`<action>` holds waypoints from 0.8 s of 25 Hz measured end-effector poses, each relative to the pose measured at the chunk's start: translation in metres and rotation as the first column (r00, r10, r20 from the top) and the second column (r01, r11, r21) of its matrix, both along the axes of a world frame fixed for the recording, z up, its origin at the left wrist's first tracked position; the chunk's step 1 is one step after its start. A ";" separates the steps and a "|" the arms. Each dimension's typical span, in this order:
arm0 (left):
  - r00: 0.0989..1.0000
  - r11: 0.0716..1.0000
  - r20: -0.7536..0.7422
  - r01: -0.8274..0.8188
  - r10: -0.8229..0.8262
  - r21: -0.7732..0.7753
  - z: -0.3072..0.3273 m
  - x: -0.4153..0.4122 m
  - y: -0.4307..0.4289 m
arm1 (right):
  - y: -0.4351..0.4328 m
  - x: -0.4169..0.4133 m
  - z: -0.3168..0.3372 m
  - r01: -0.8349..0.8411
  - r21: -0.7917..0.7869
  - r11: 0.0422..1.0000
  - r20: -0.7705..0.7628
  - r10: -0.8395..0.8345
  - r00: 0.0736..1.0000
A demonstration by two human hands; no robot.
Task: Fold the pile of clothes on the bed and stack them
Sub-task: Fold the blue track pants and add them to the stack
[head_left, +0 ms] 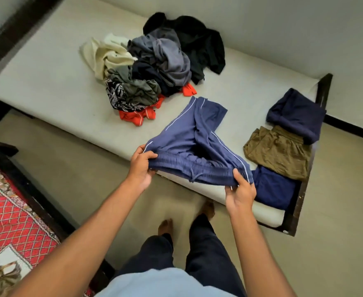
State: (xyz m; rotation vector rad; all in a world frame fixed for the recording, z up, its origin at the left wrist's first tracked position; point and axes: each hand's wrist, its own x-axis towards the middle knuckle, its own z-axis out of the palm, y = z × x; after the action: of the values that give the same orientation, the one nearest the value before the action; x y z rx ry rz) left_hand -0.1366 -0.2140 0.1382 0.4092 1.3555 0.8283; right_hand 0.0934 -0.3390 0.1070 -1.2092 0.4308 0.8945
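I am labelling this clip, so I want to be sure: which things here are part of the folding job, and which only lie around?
Part of the job:
blue shorts, gripped at the waistband by the left hand and right hand
unfolded pile
folded garments
bed

Only lying around:
red patterned cloth on the left
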 end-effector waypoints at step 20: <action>0.885 0.901 -0.306 0.407 -0.349 0.148 0.056 0.073 -0.032 | 0.038 -0.048 0.073 -0.750 -0.389 0.535 0.723 0.682 0.111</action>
State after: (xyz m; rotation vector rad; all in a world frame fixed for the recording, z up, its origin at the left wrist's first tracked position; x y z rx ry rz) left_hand -0.0634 -0.2458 0.1943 0.9548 1.3810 0.5981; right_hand 0.0455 -0.3009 0.1802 -1.6337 -1.1402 0.9829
